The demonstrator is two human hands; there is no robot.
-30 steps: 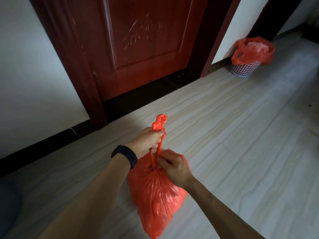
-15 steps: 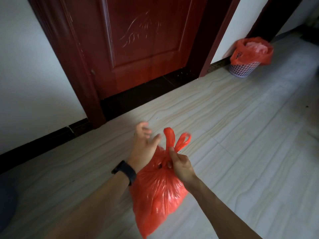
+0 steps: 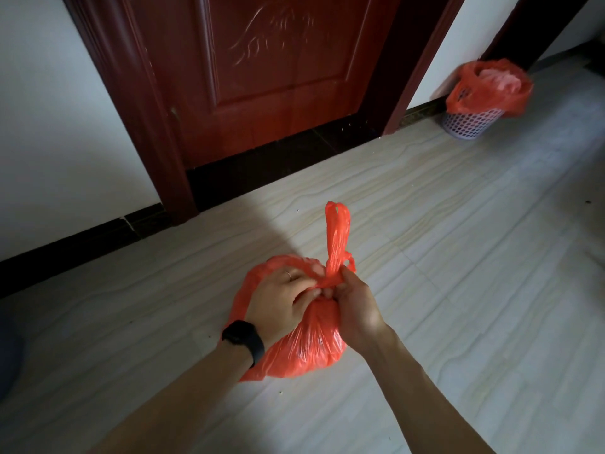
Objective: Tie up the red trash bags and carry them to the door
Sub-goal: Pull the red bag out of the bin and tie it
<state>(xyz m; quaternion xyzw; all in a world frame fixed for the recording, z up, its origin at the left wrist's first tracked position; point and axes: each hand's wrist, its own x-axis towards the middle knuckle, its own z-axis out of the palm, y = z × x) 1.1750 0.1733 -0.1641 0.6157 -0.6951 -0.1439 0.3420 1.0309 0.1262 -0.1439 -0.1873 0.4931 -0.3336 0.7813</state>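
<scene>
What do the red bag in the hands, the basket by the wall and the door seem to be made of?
Red trash bag: thin glossy plastic film, it crinkles and shines. Basket: probably moulded plastic, pale, with a mesh of holes. Door: looks like reddish-brown wood or veneer, semi-gloss, with carved relief.

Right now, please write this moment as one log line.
phase: tying | left hand: pinches red bag neck | right hand: grips neck | second bag: in basket, untied
</scene>
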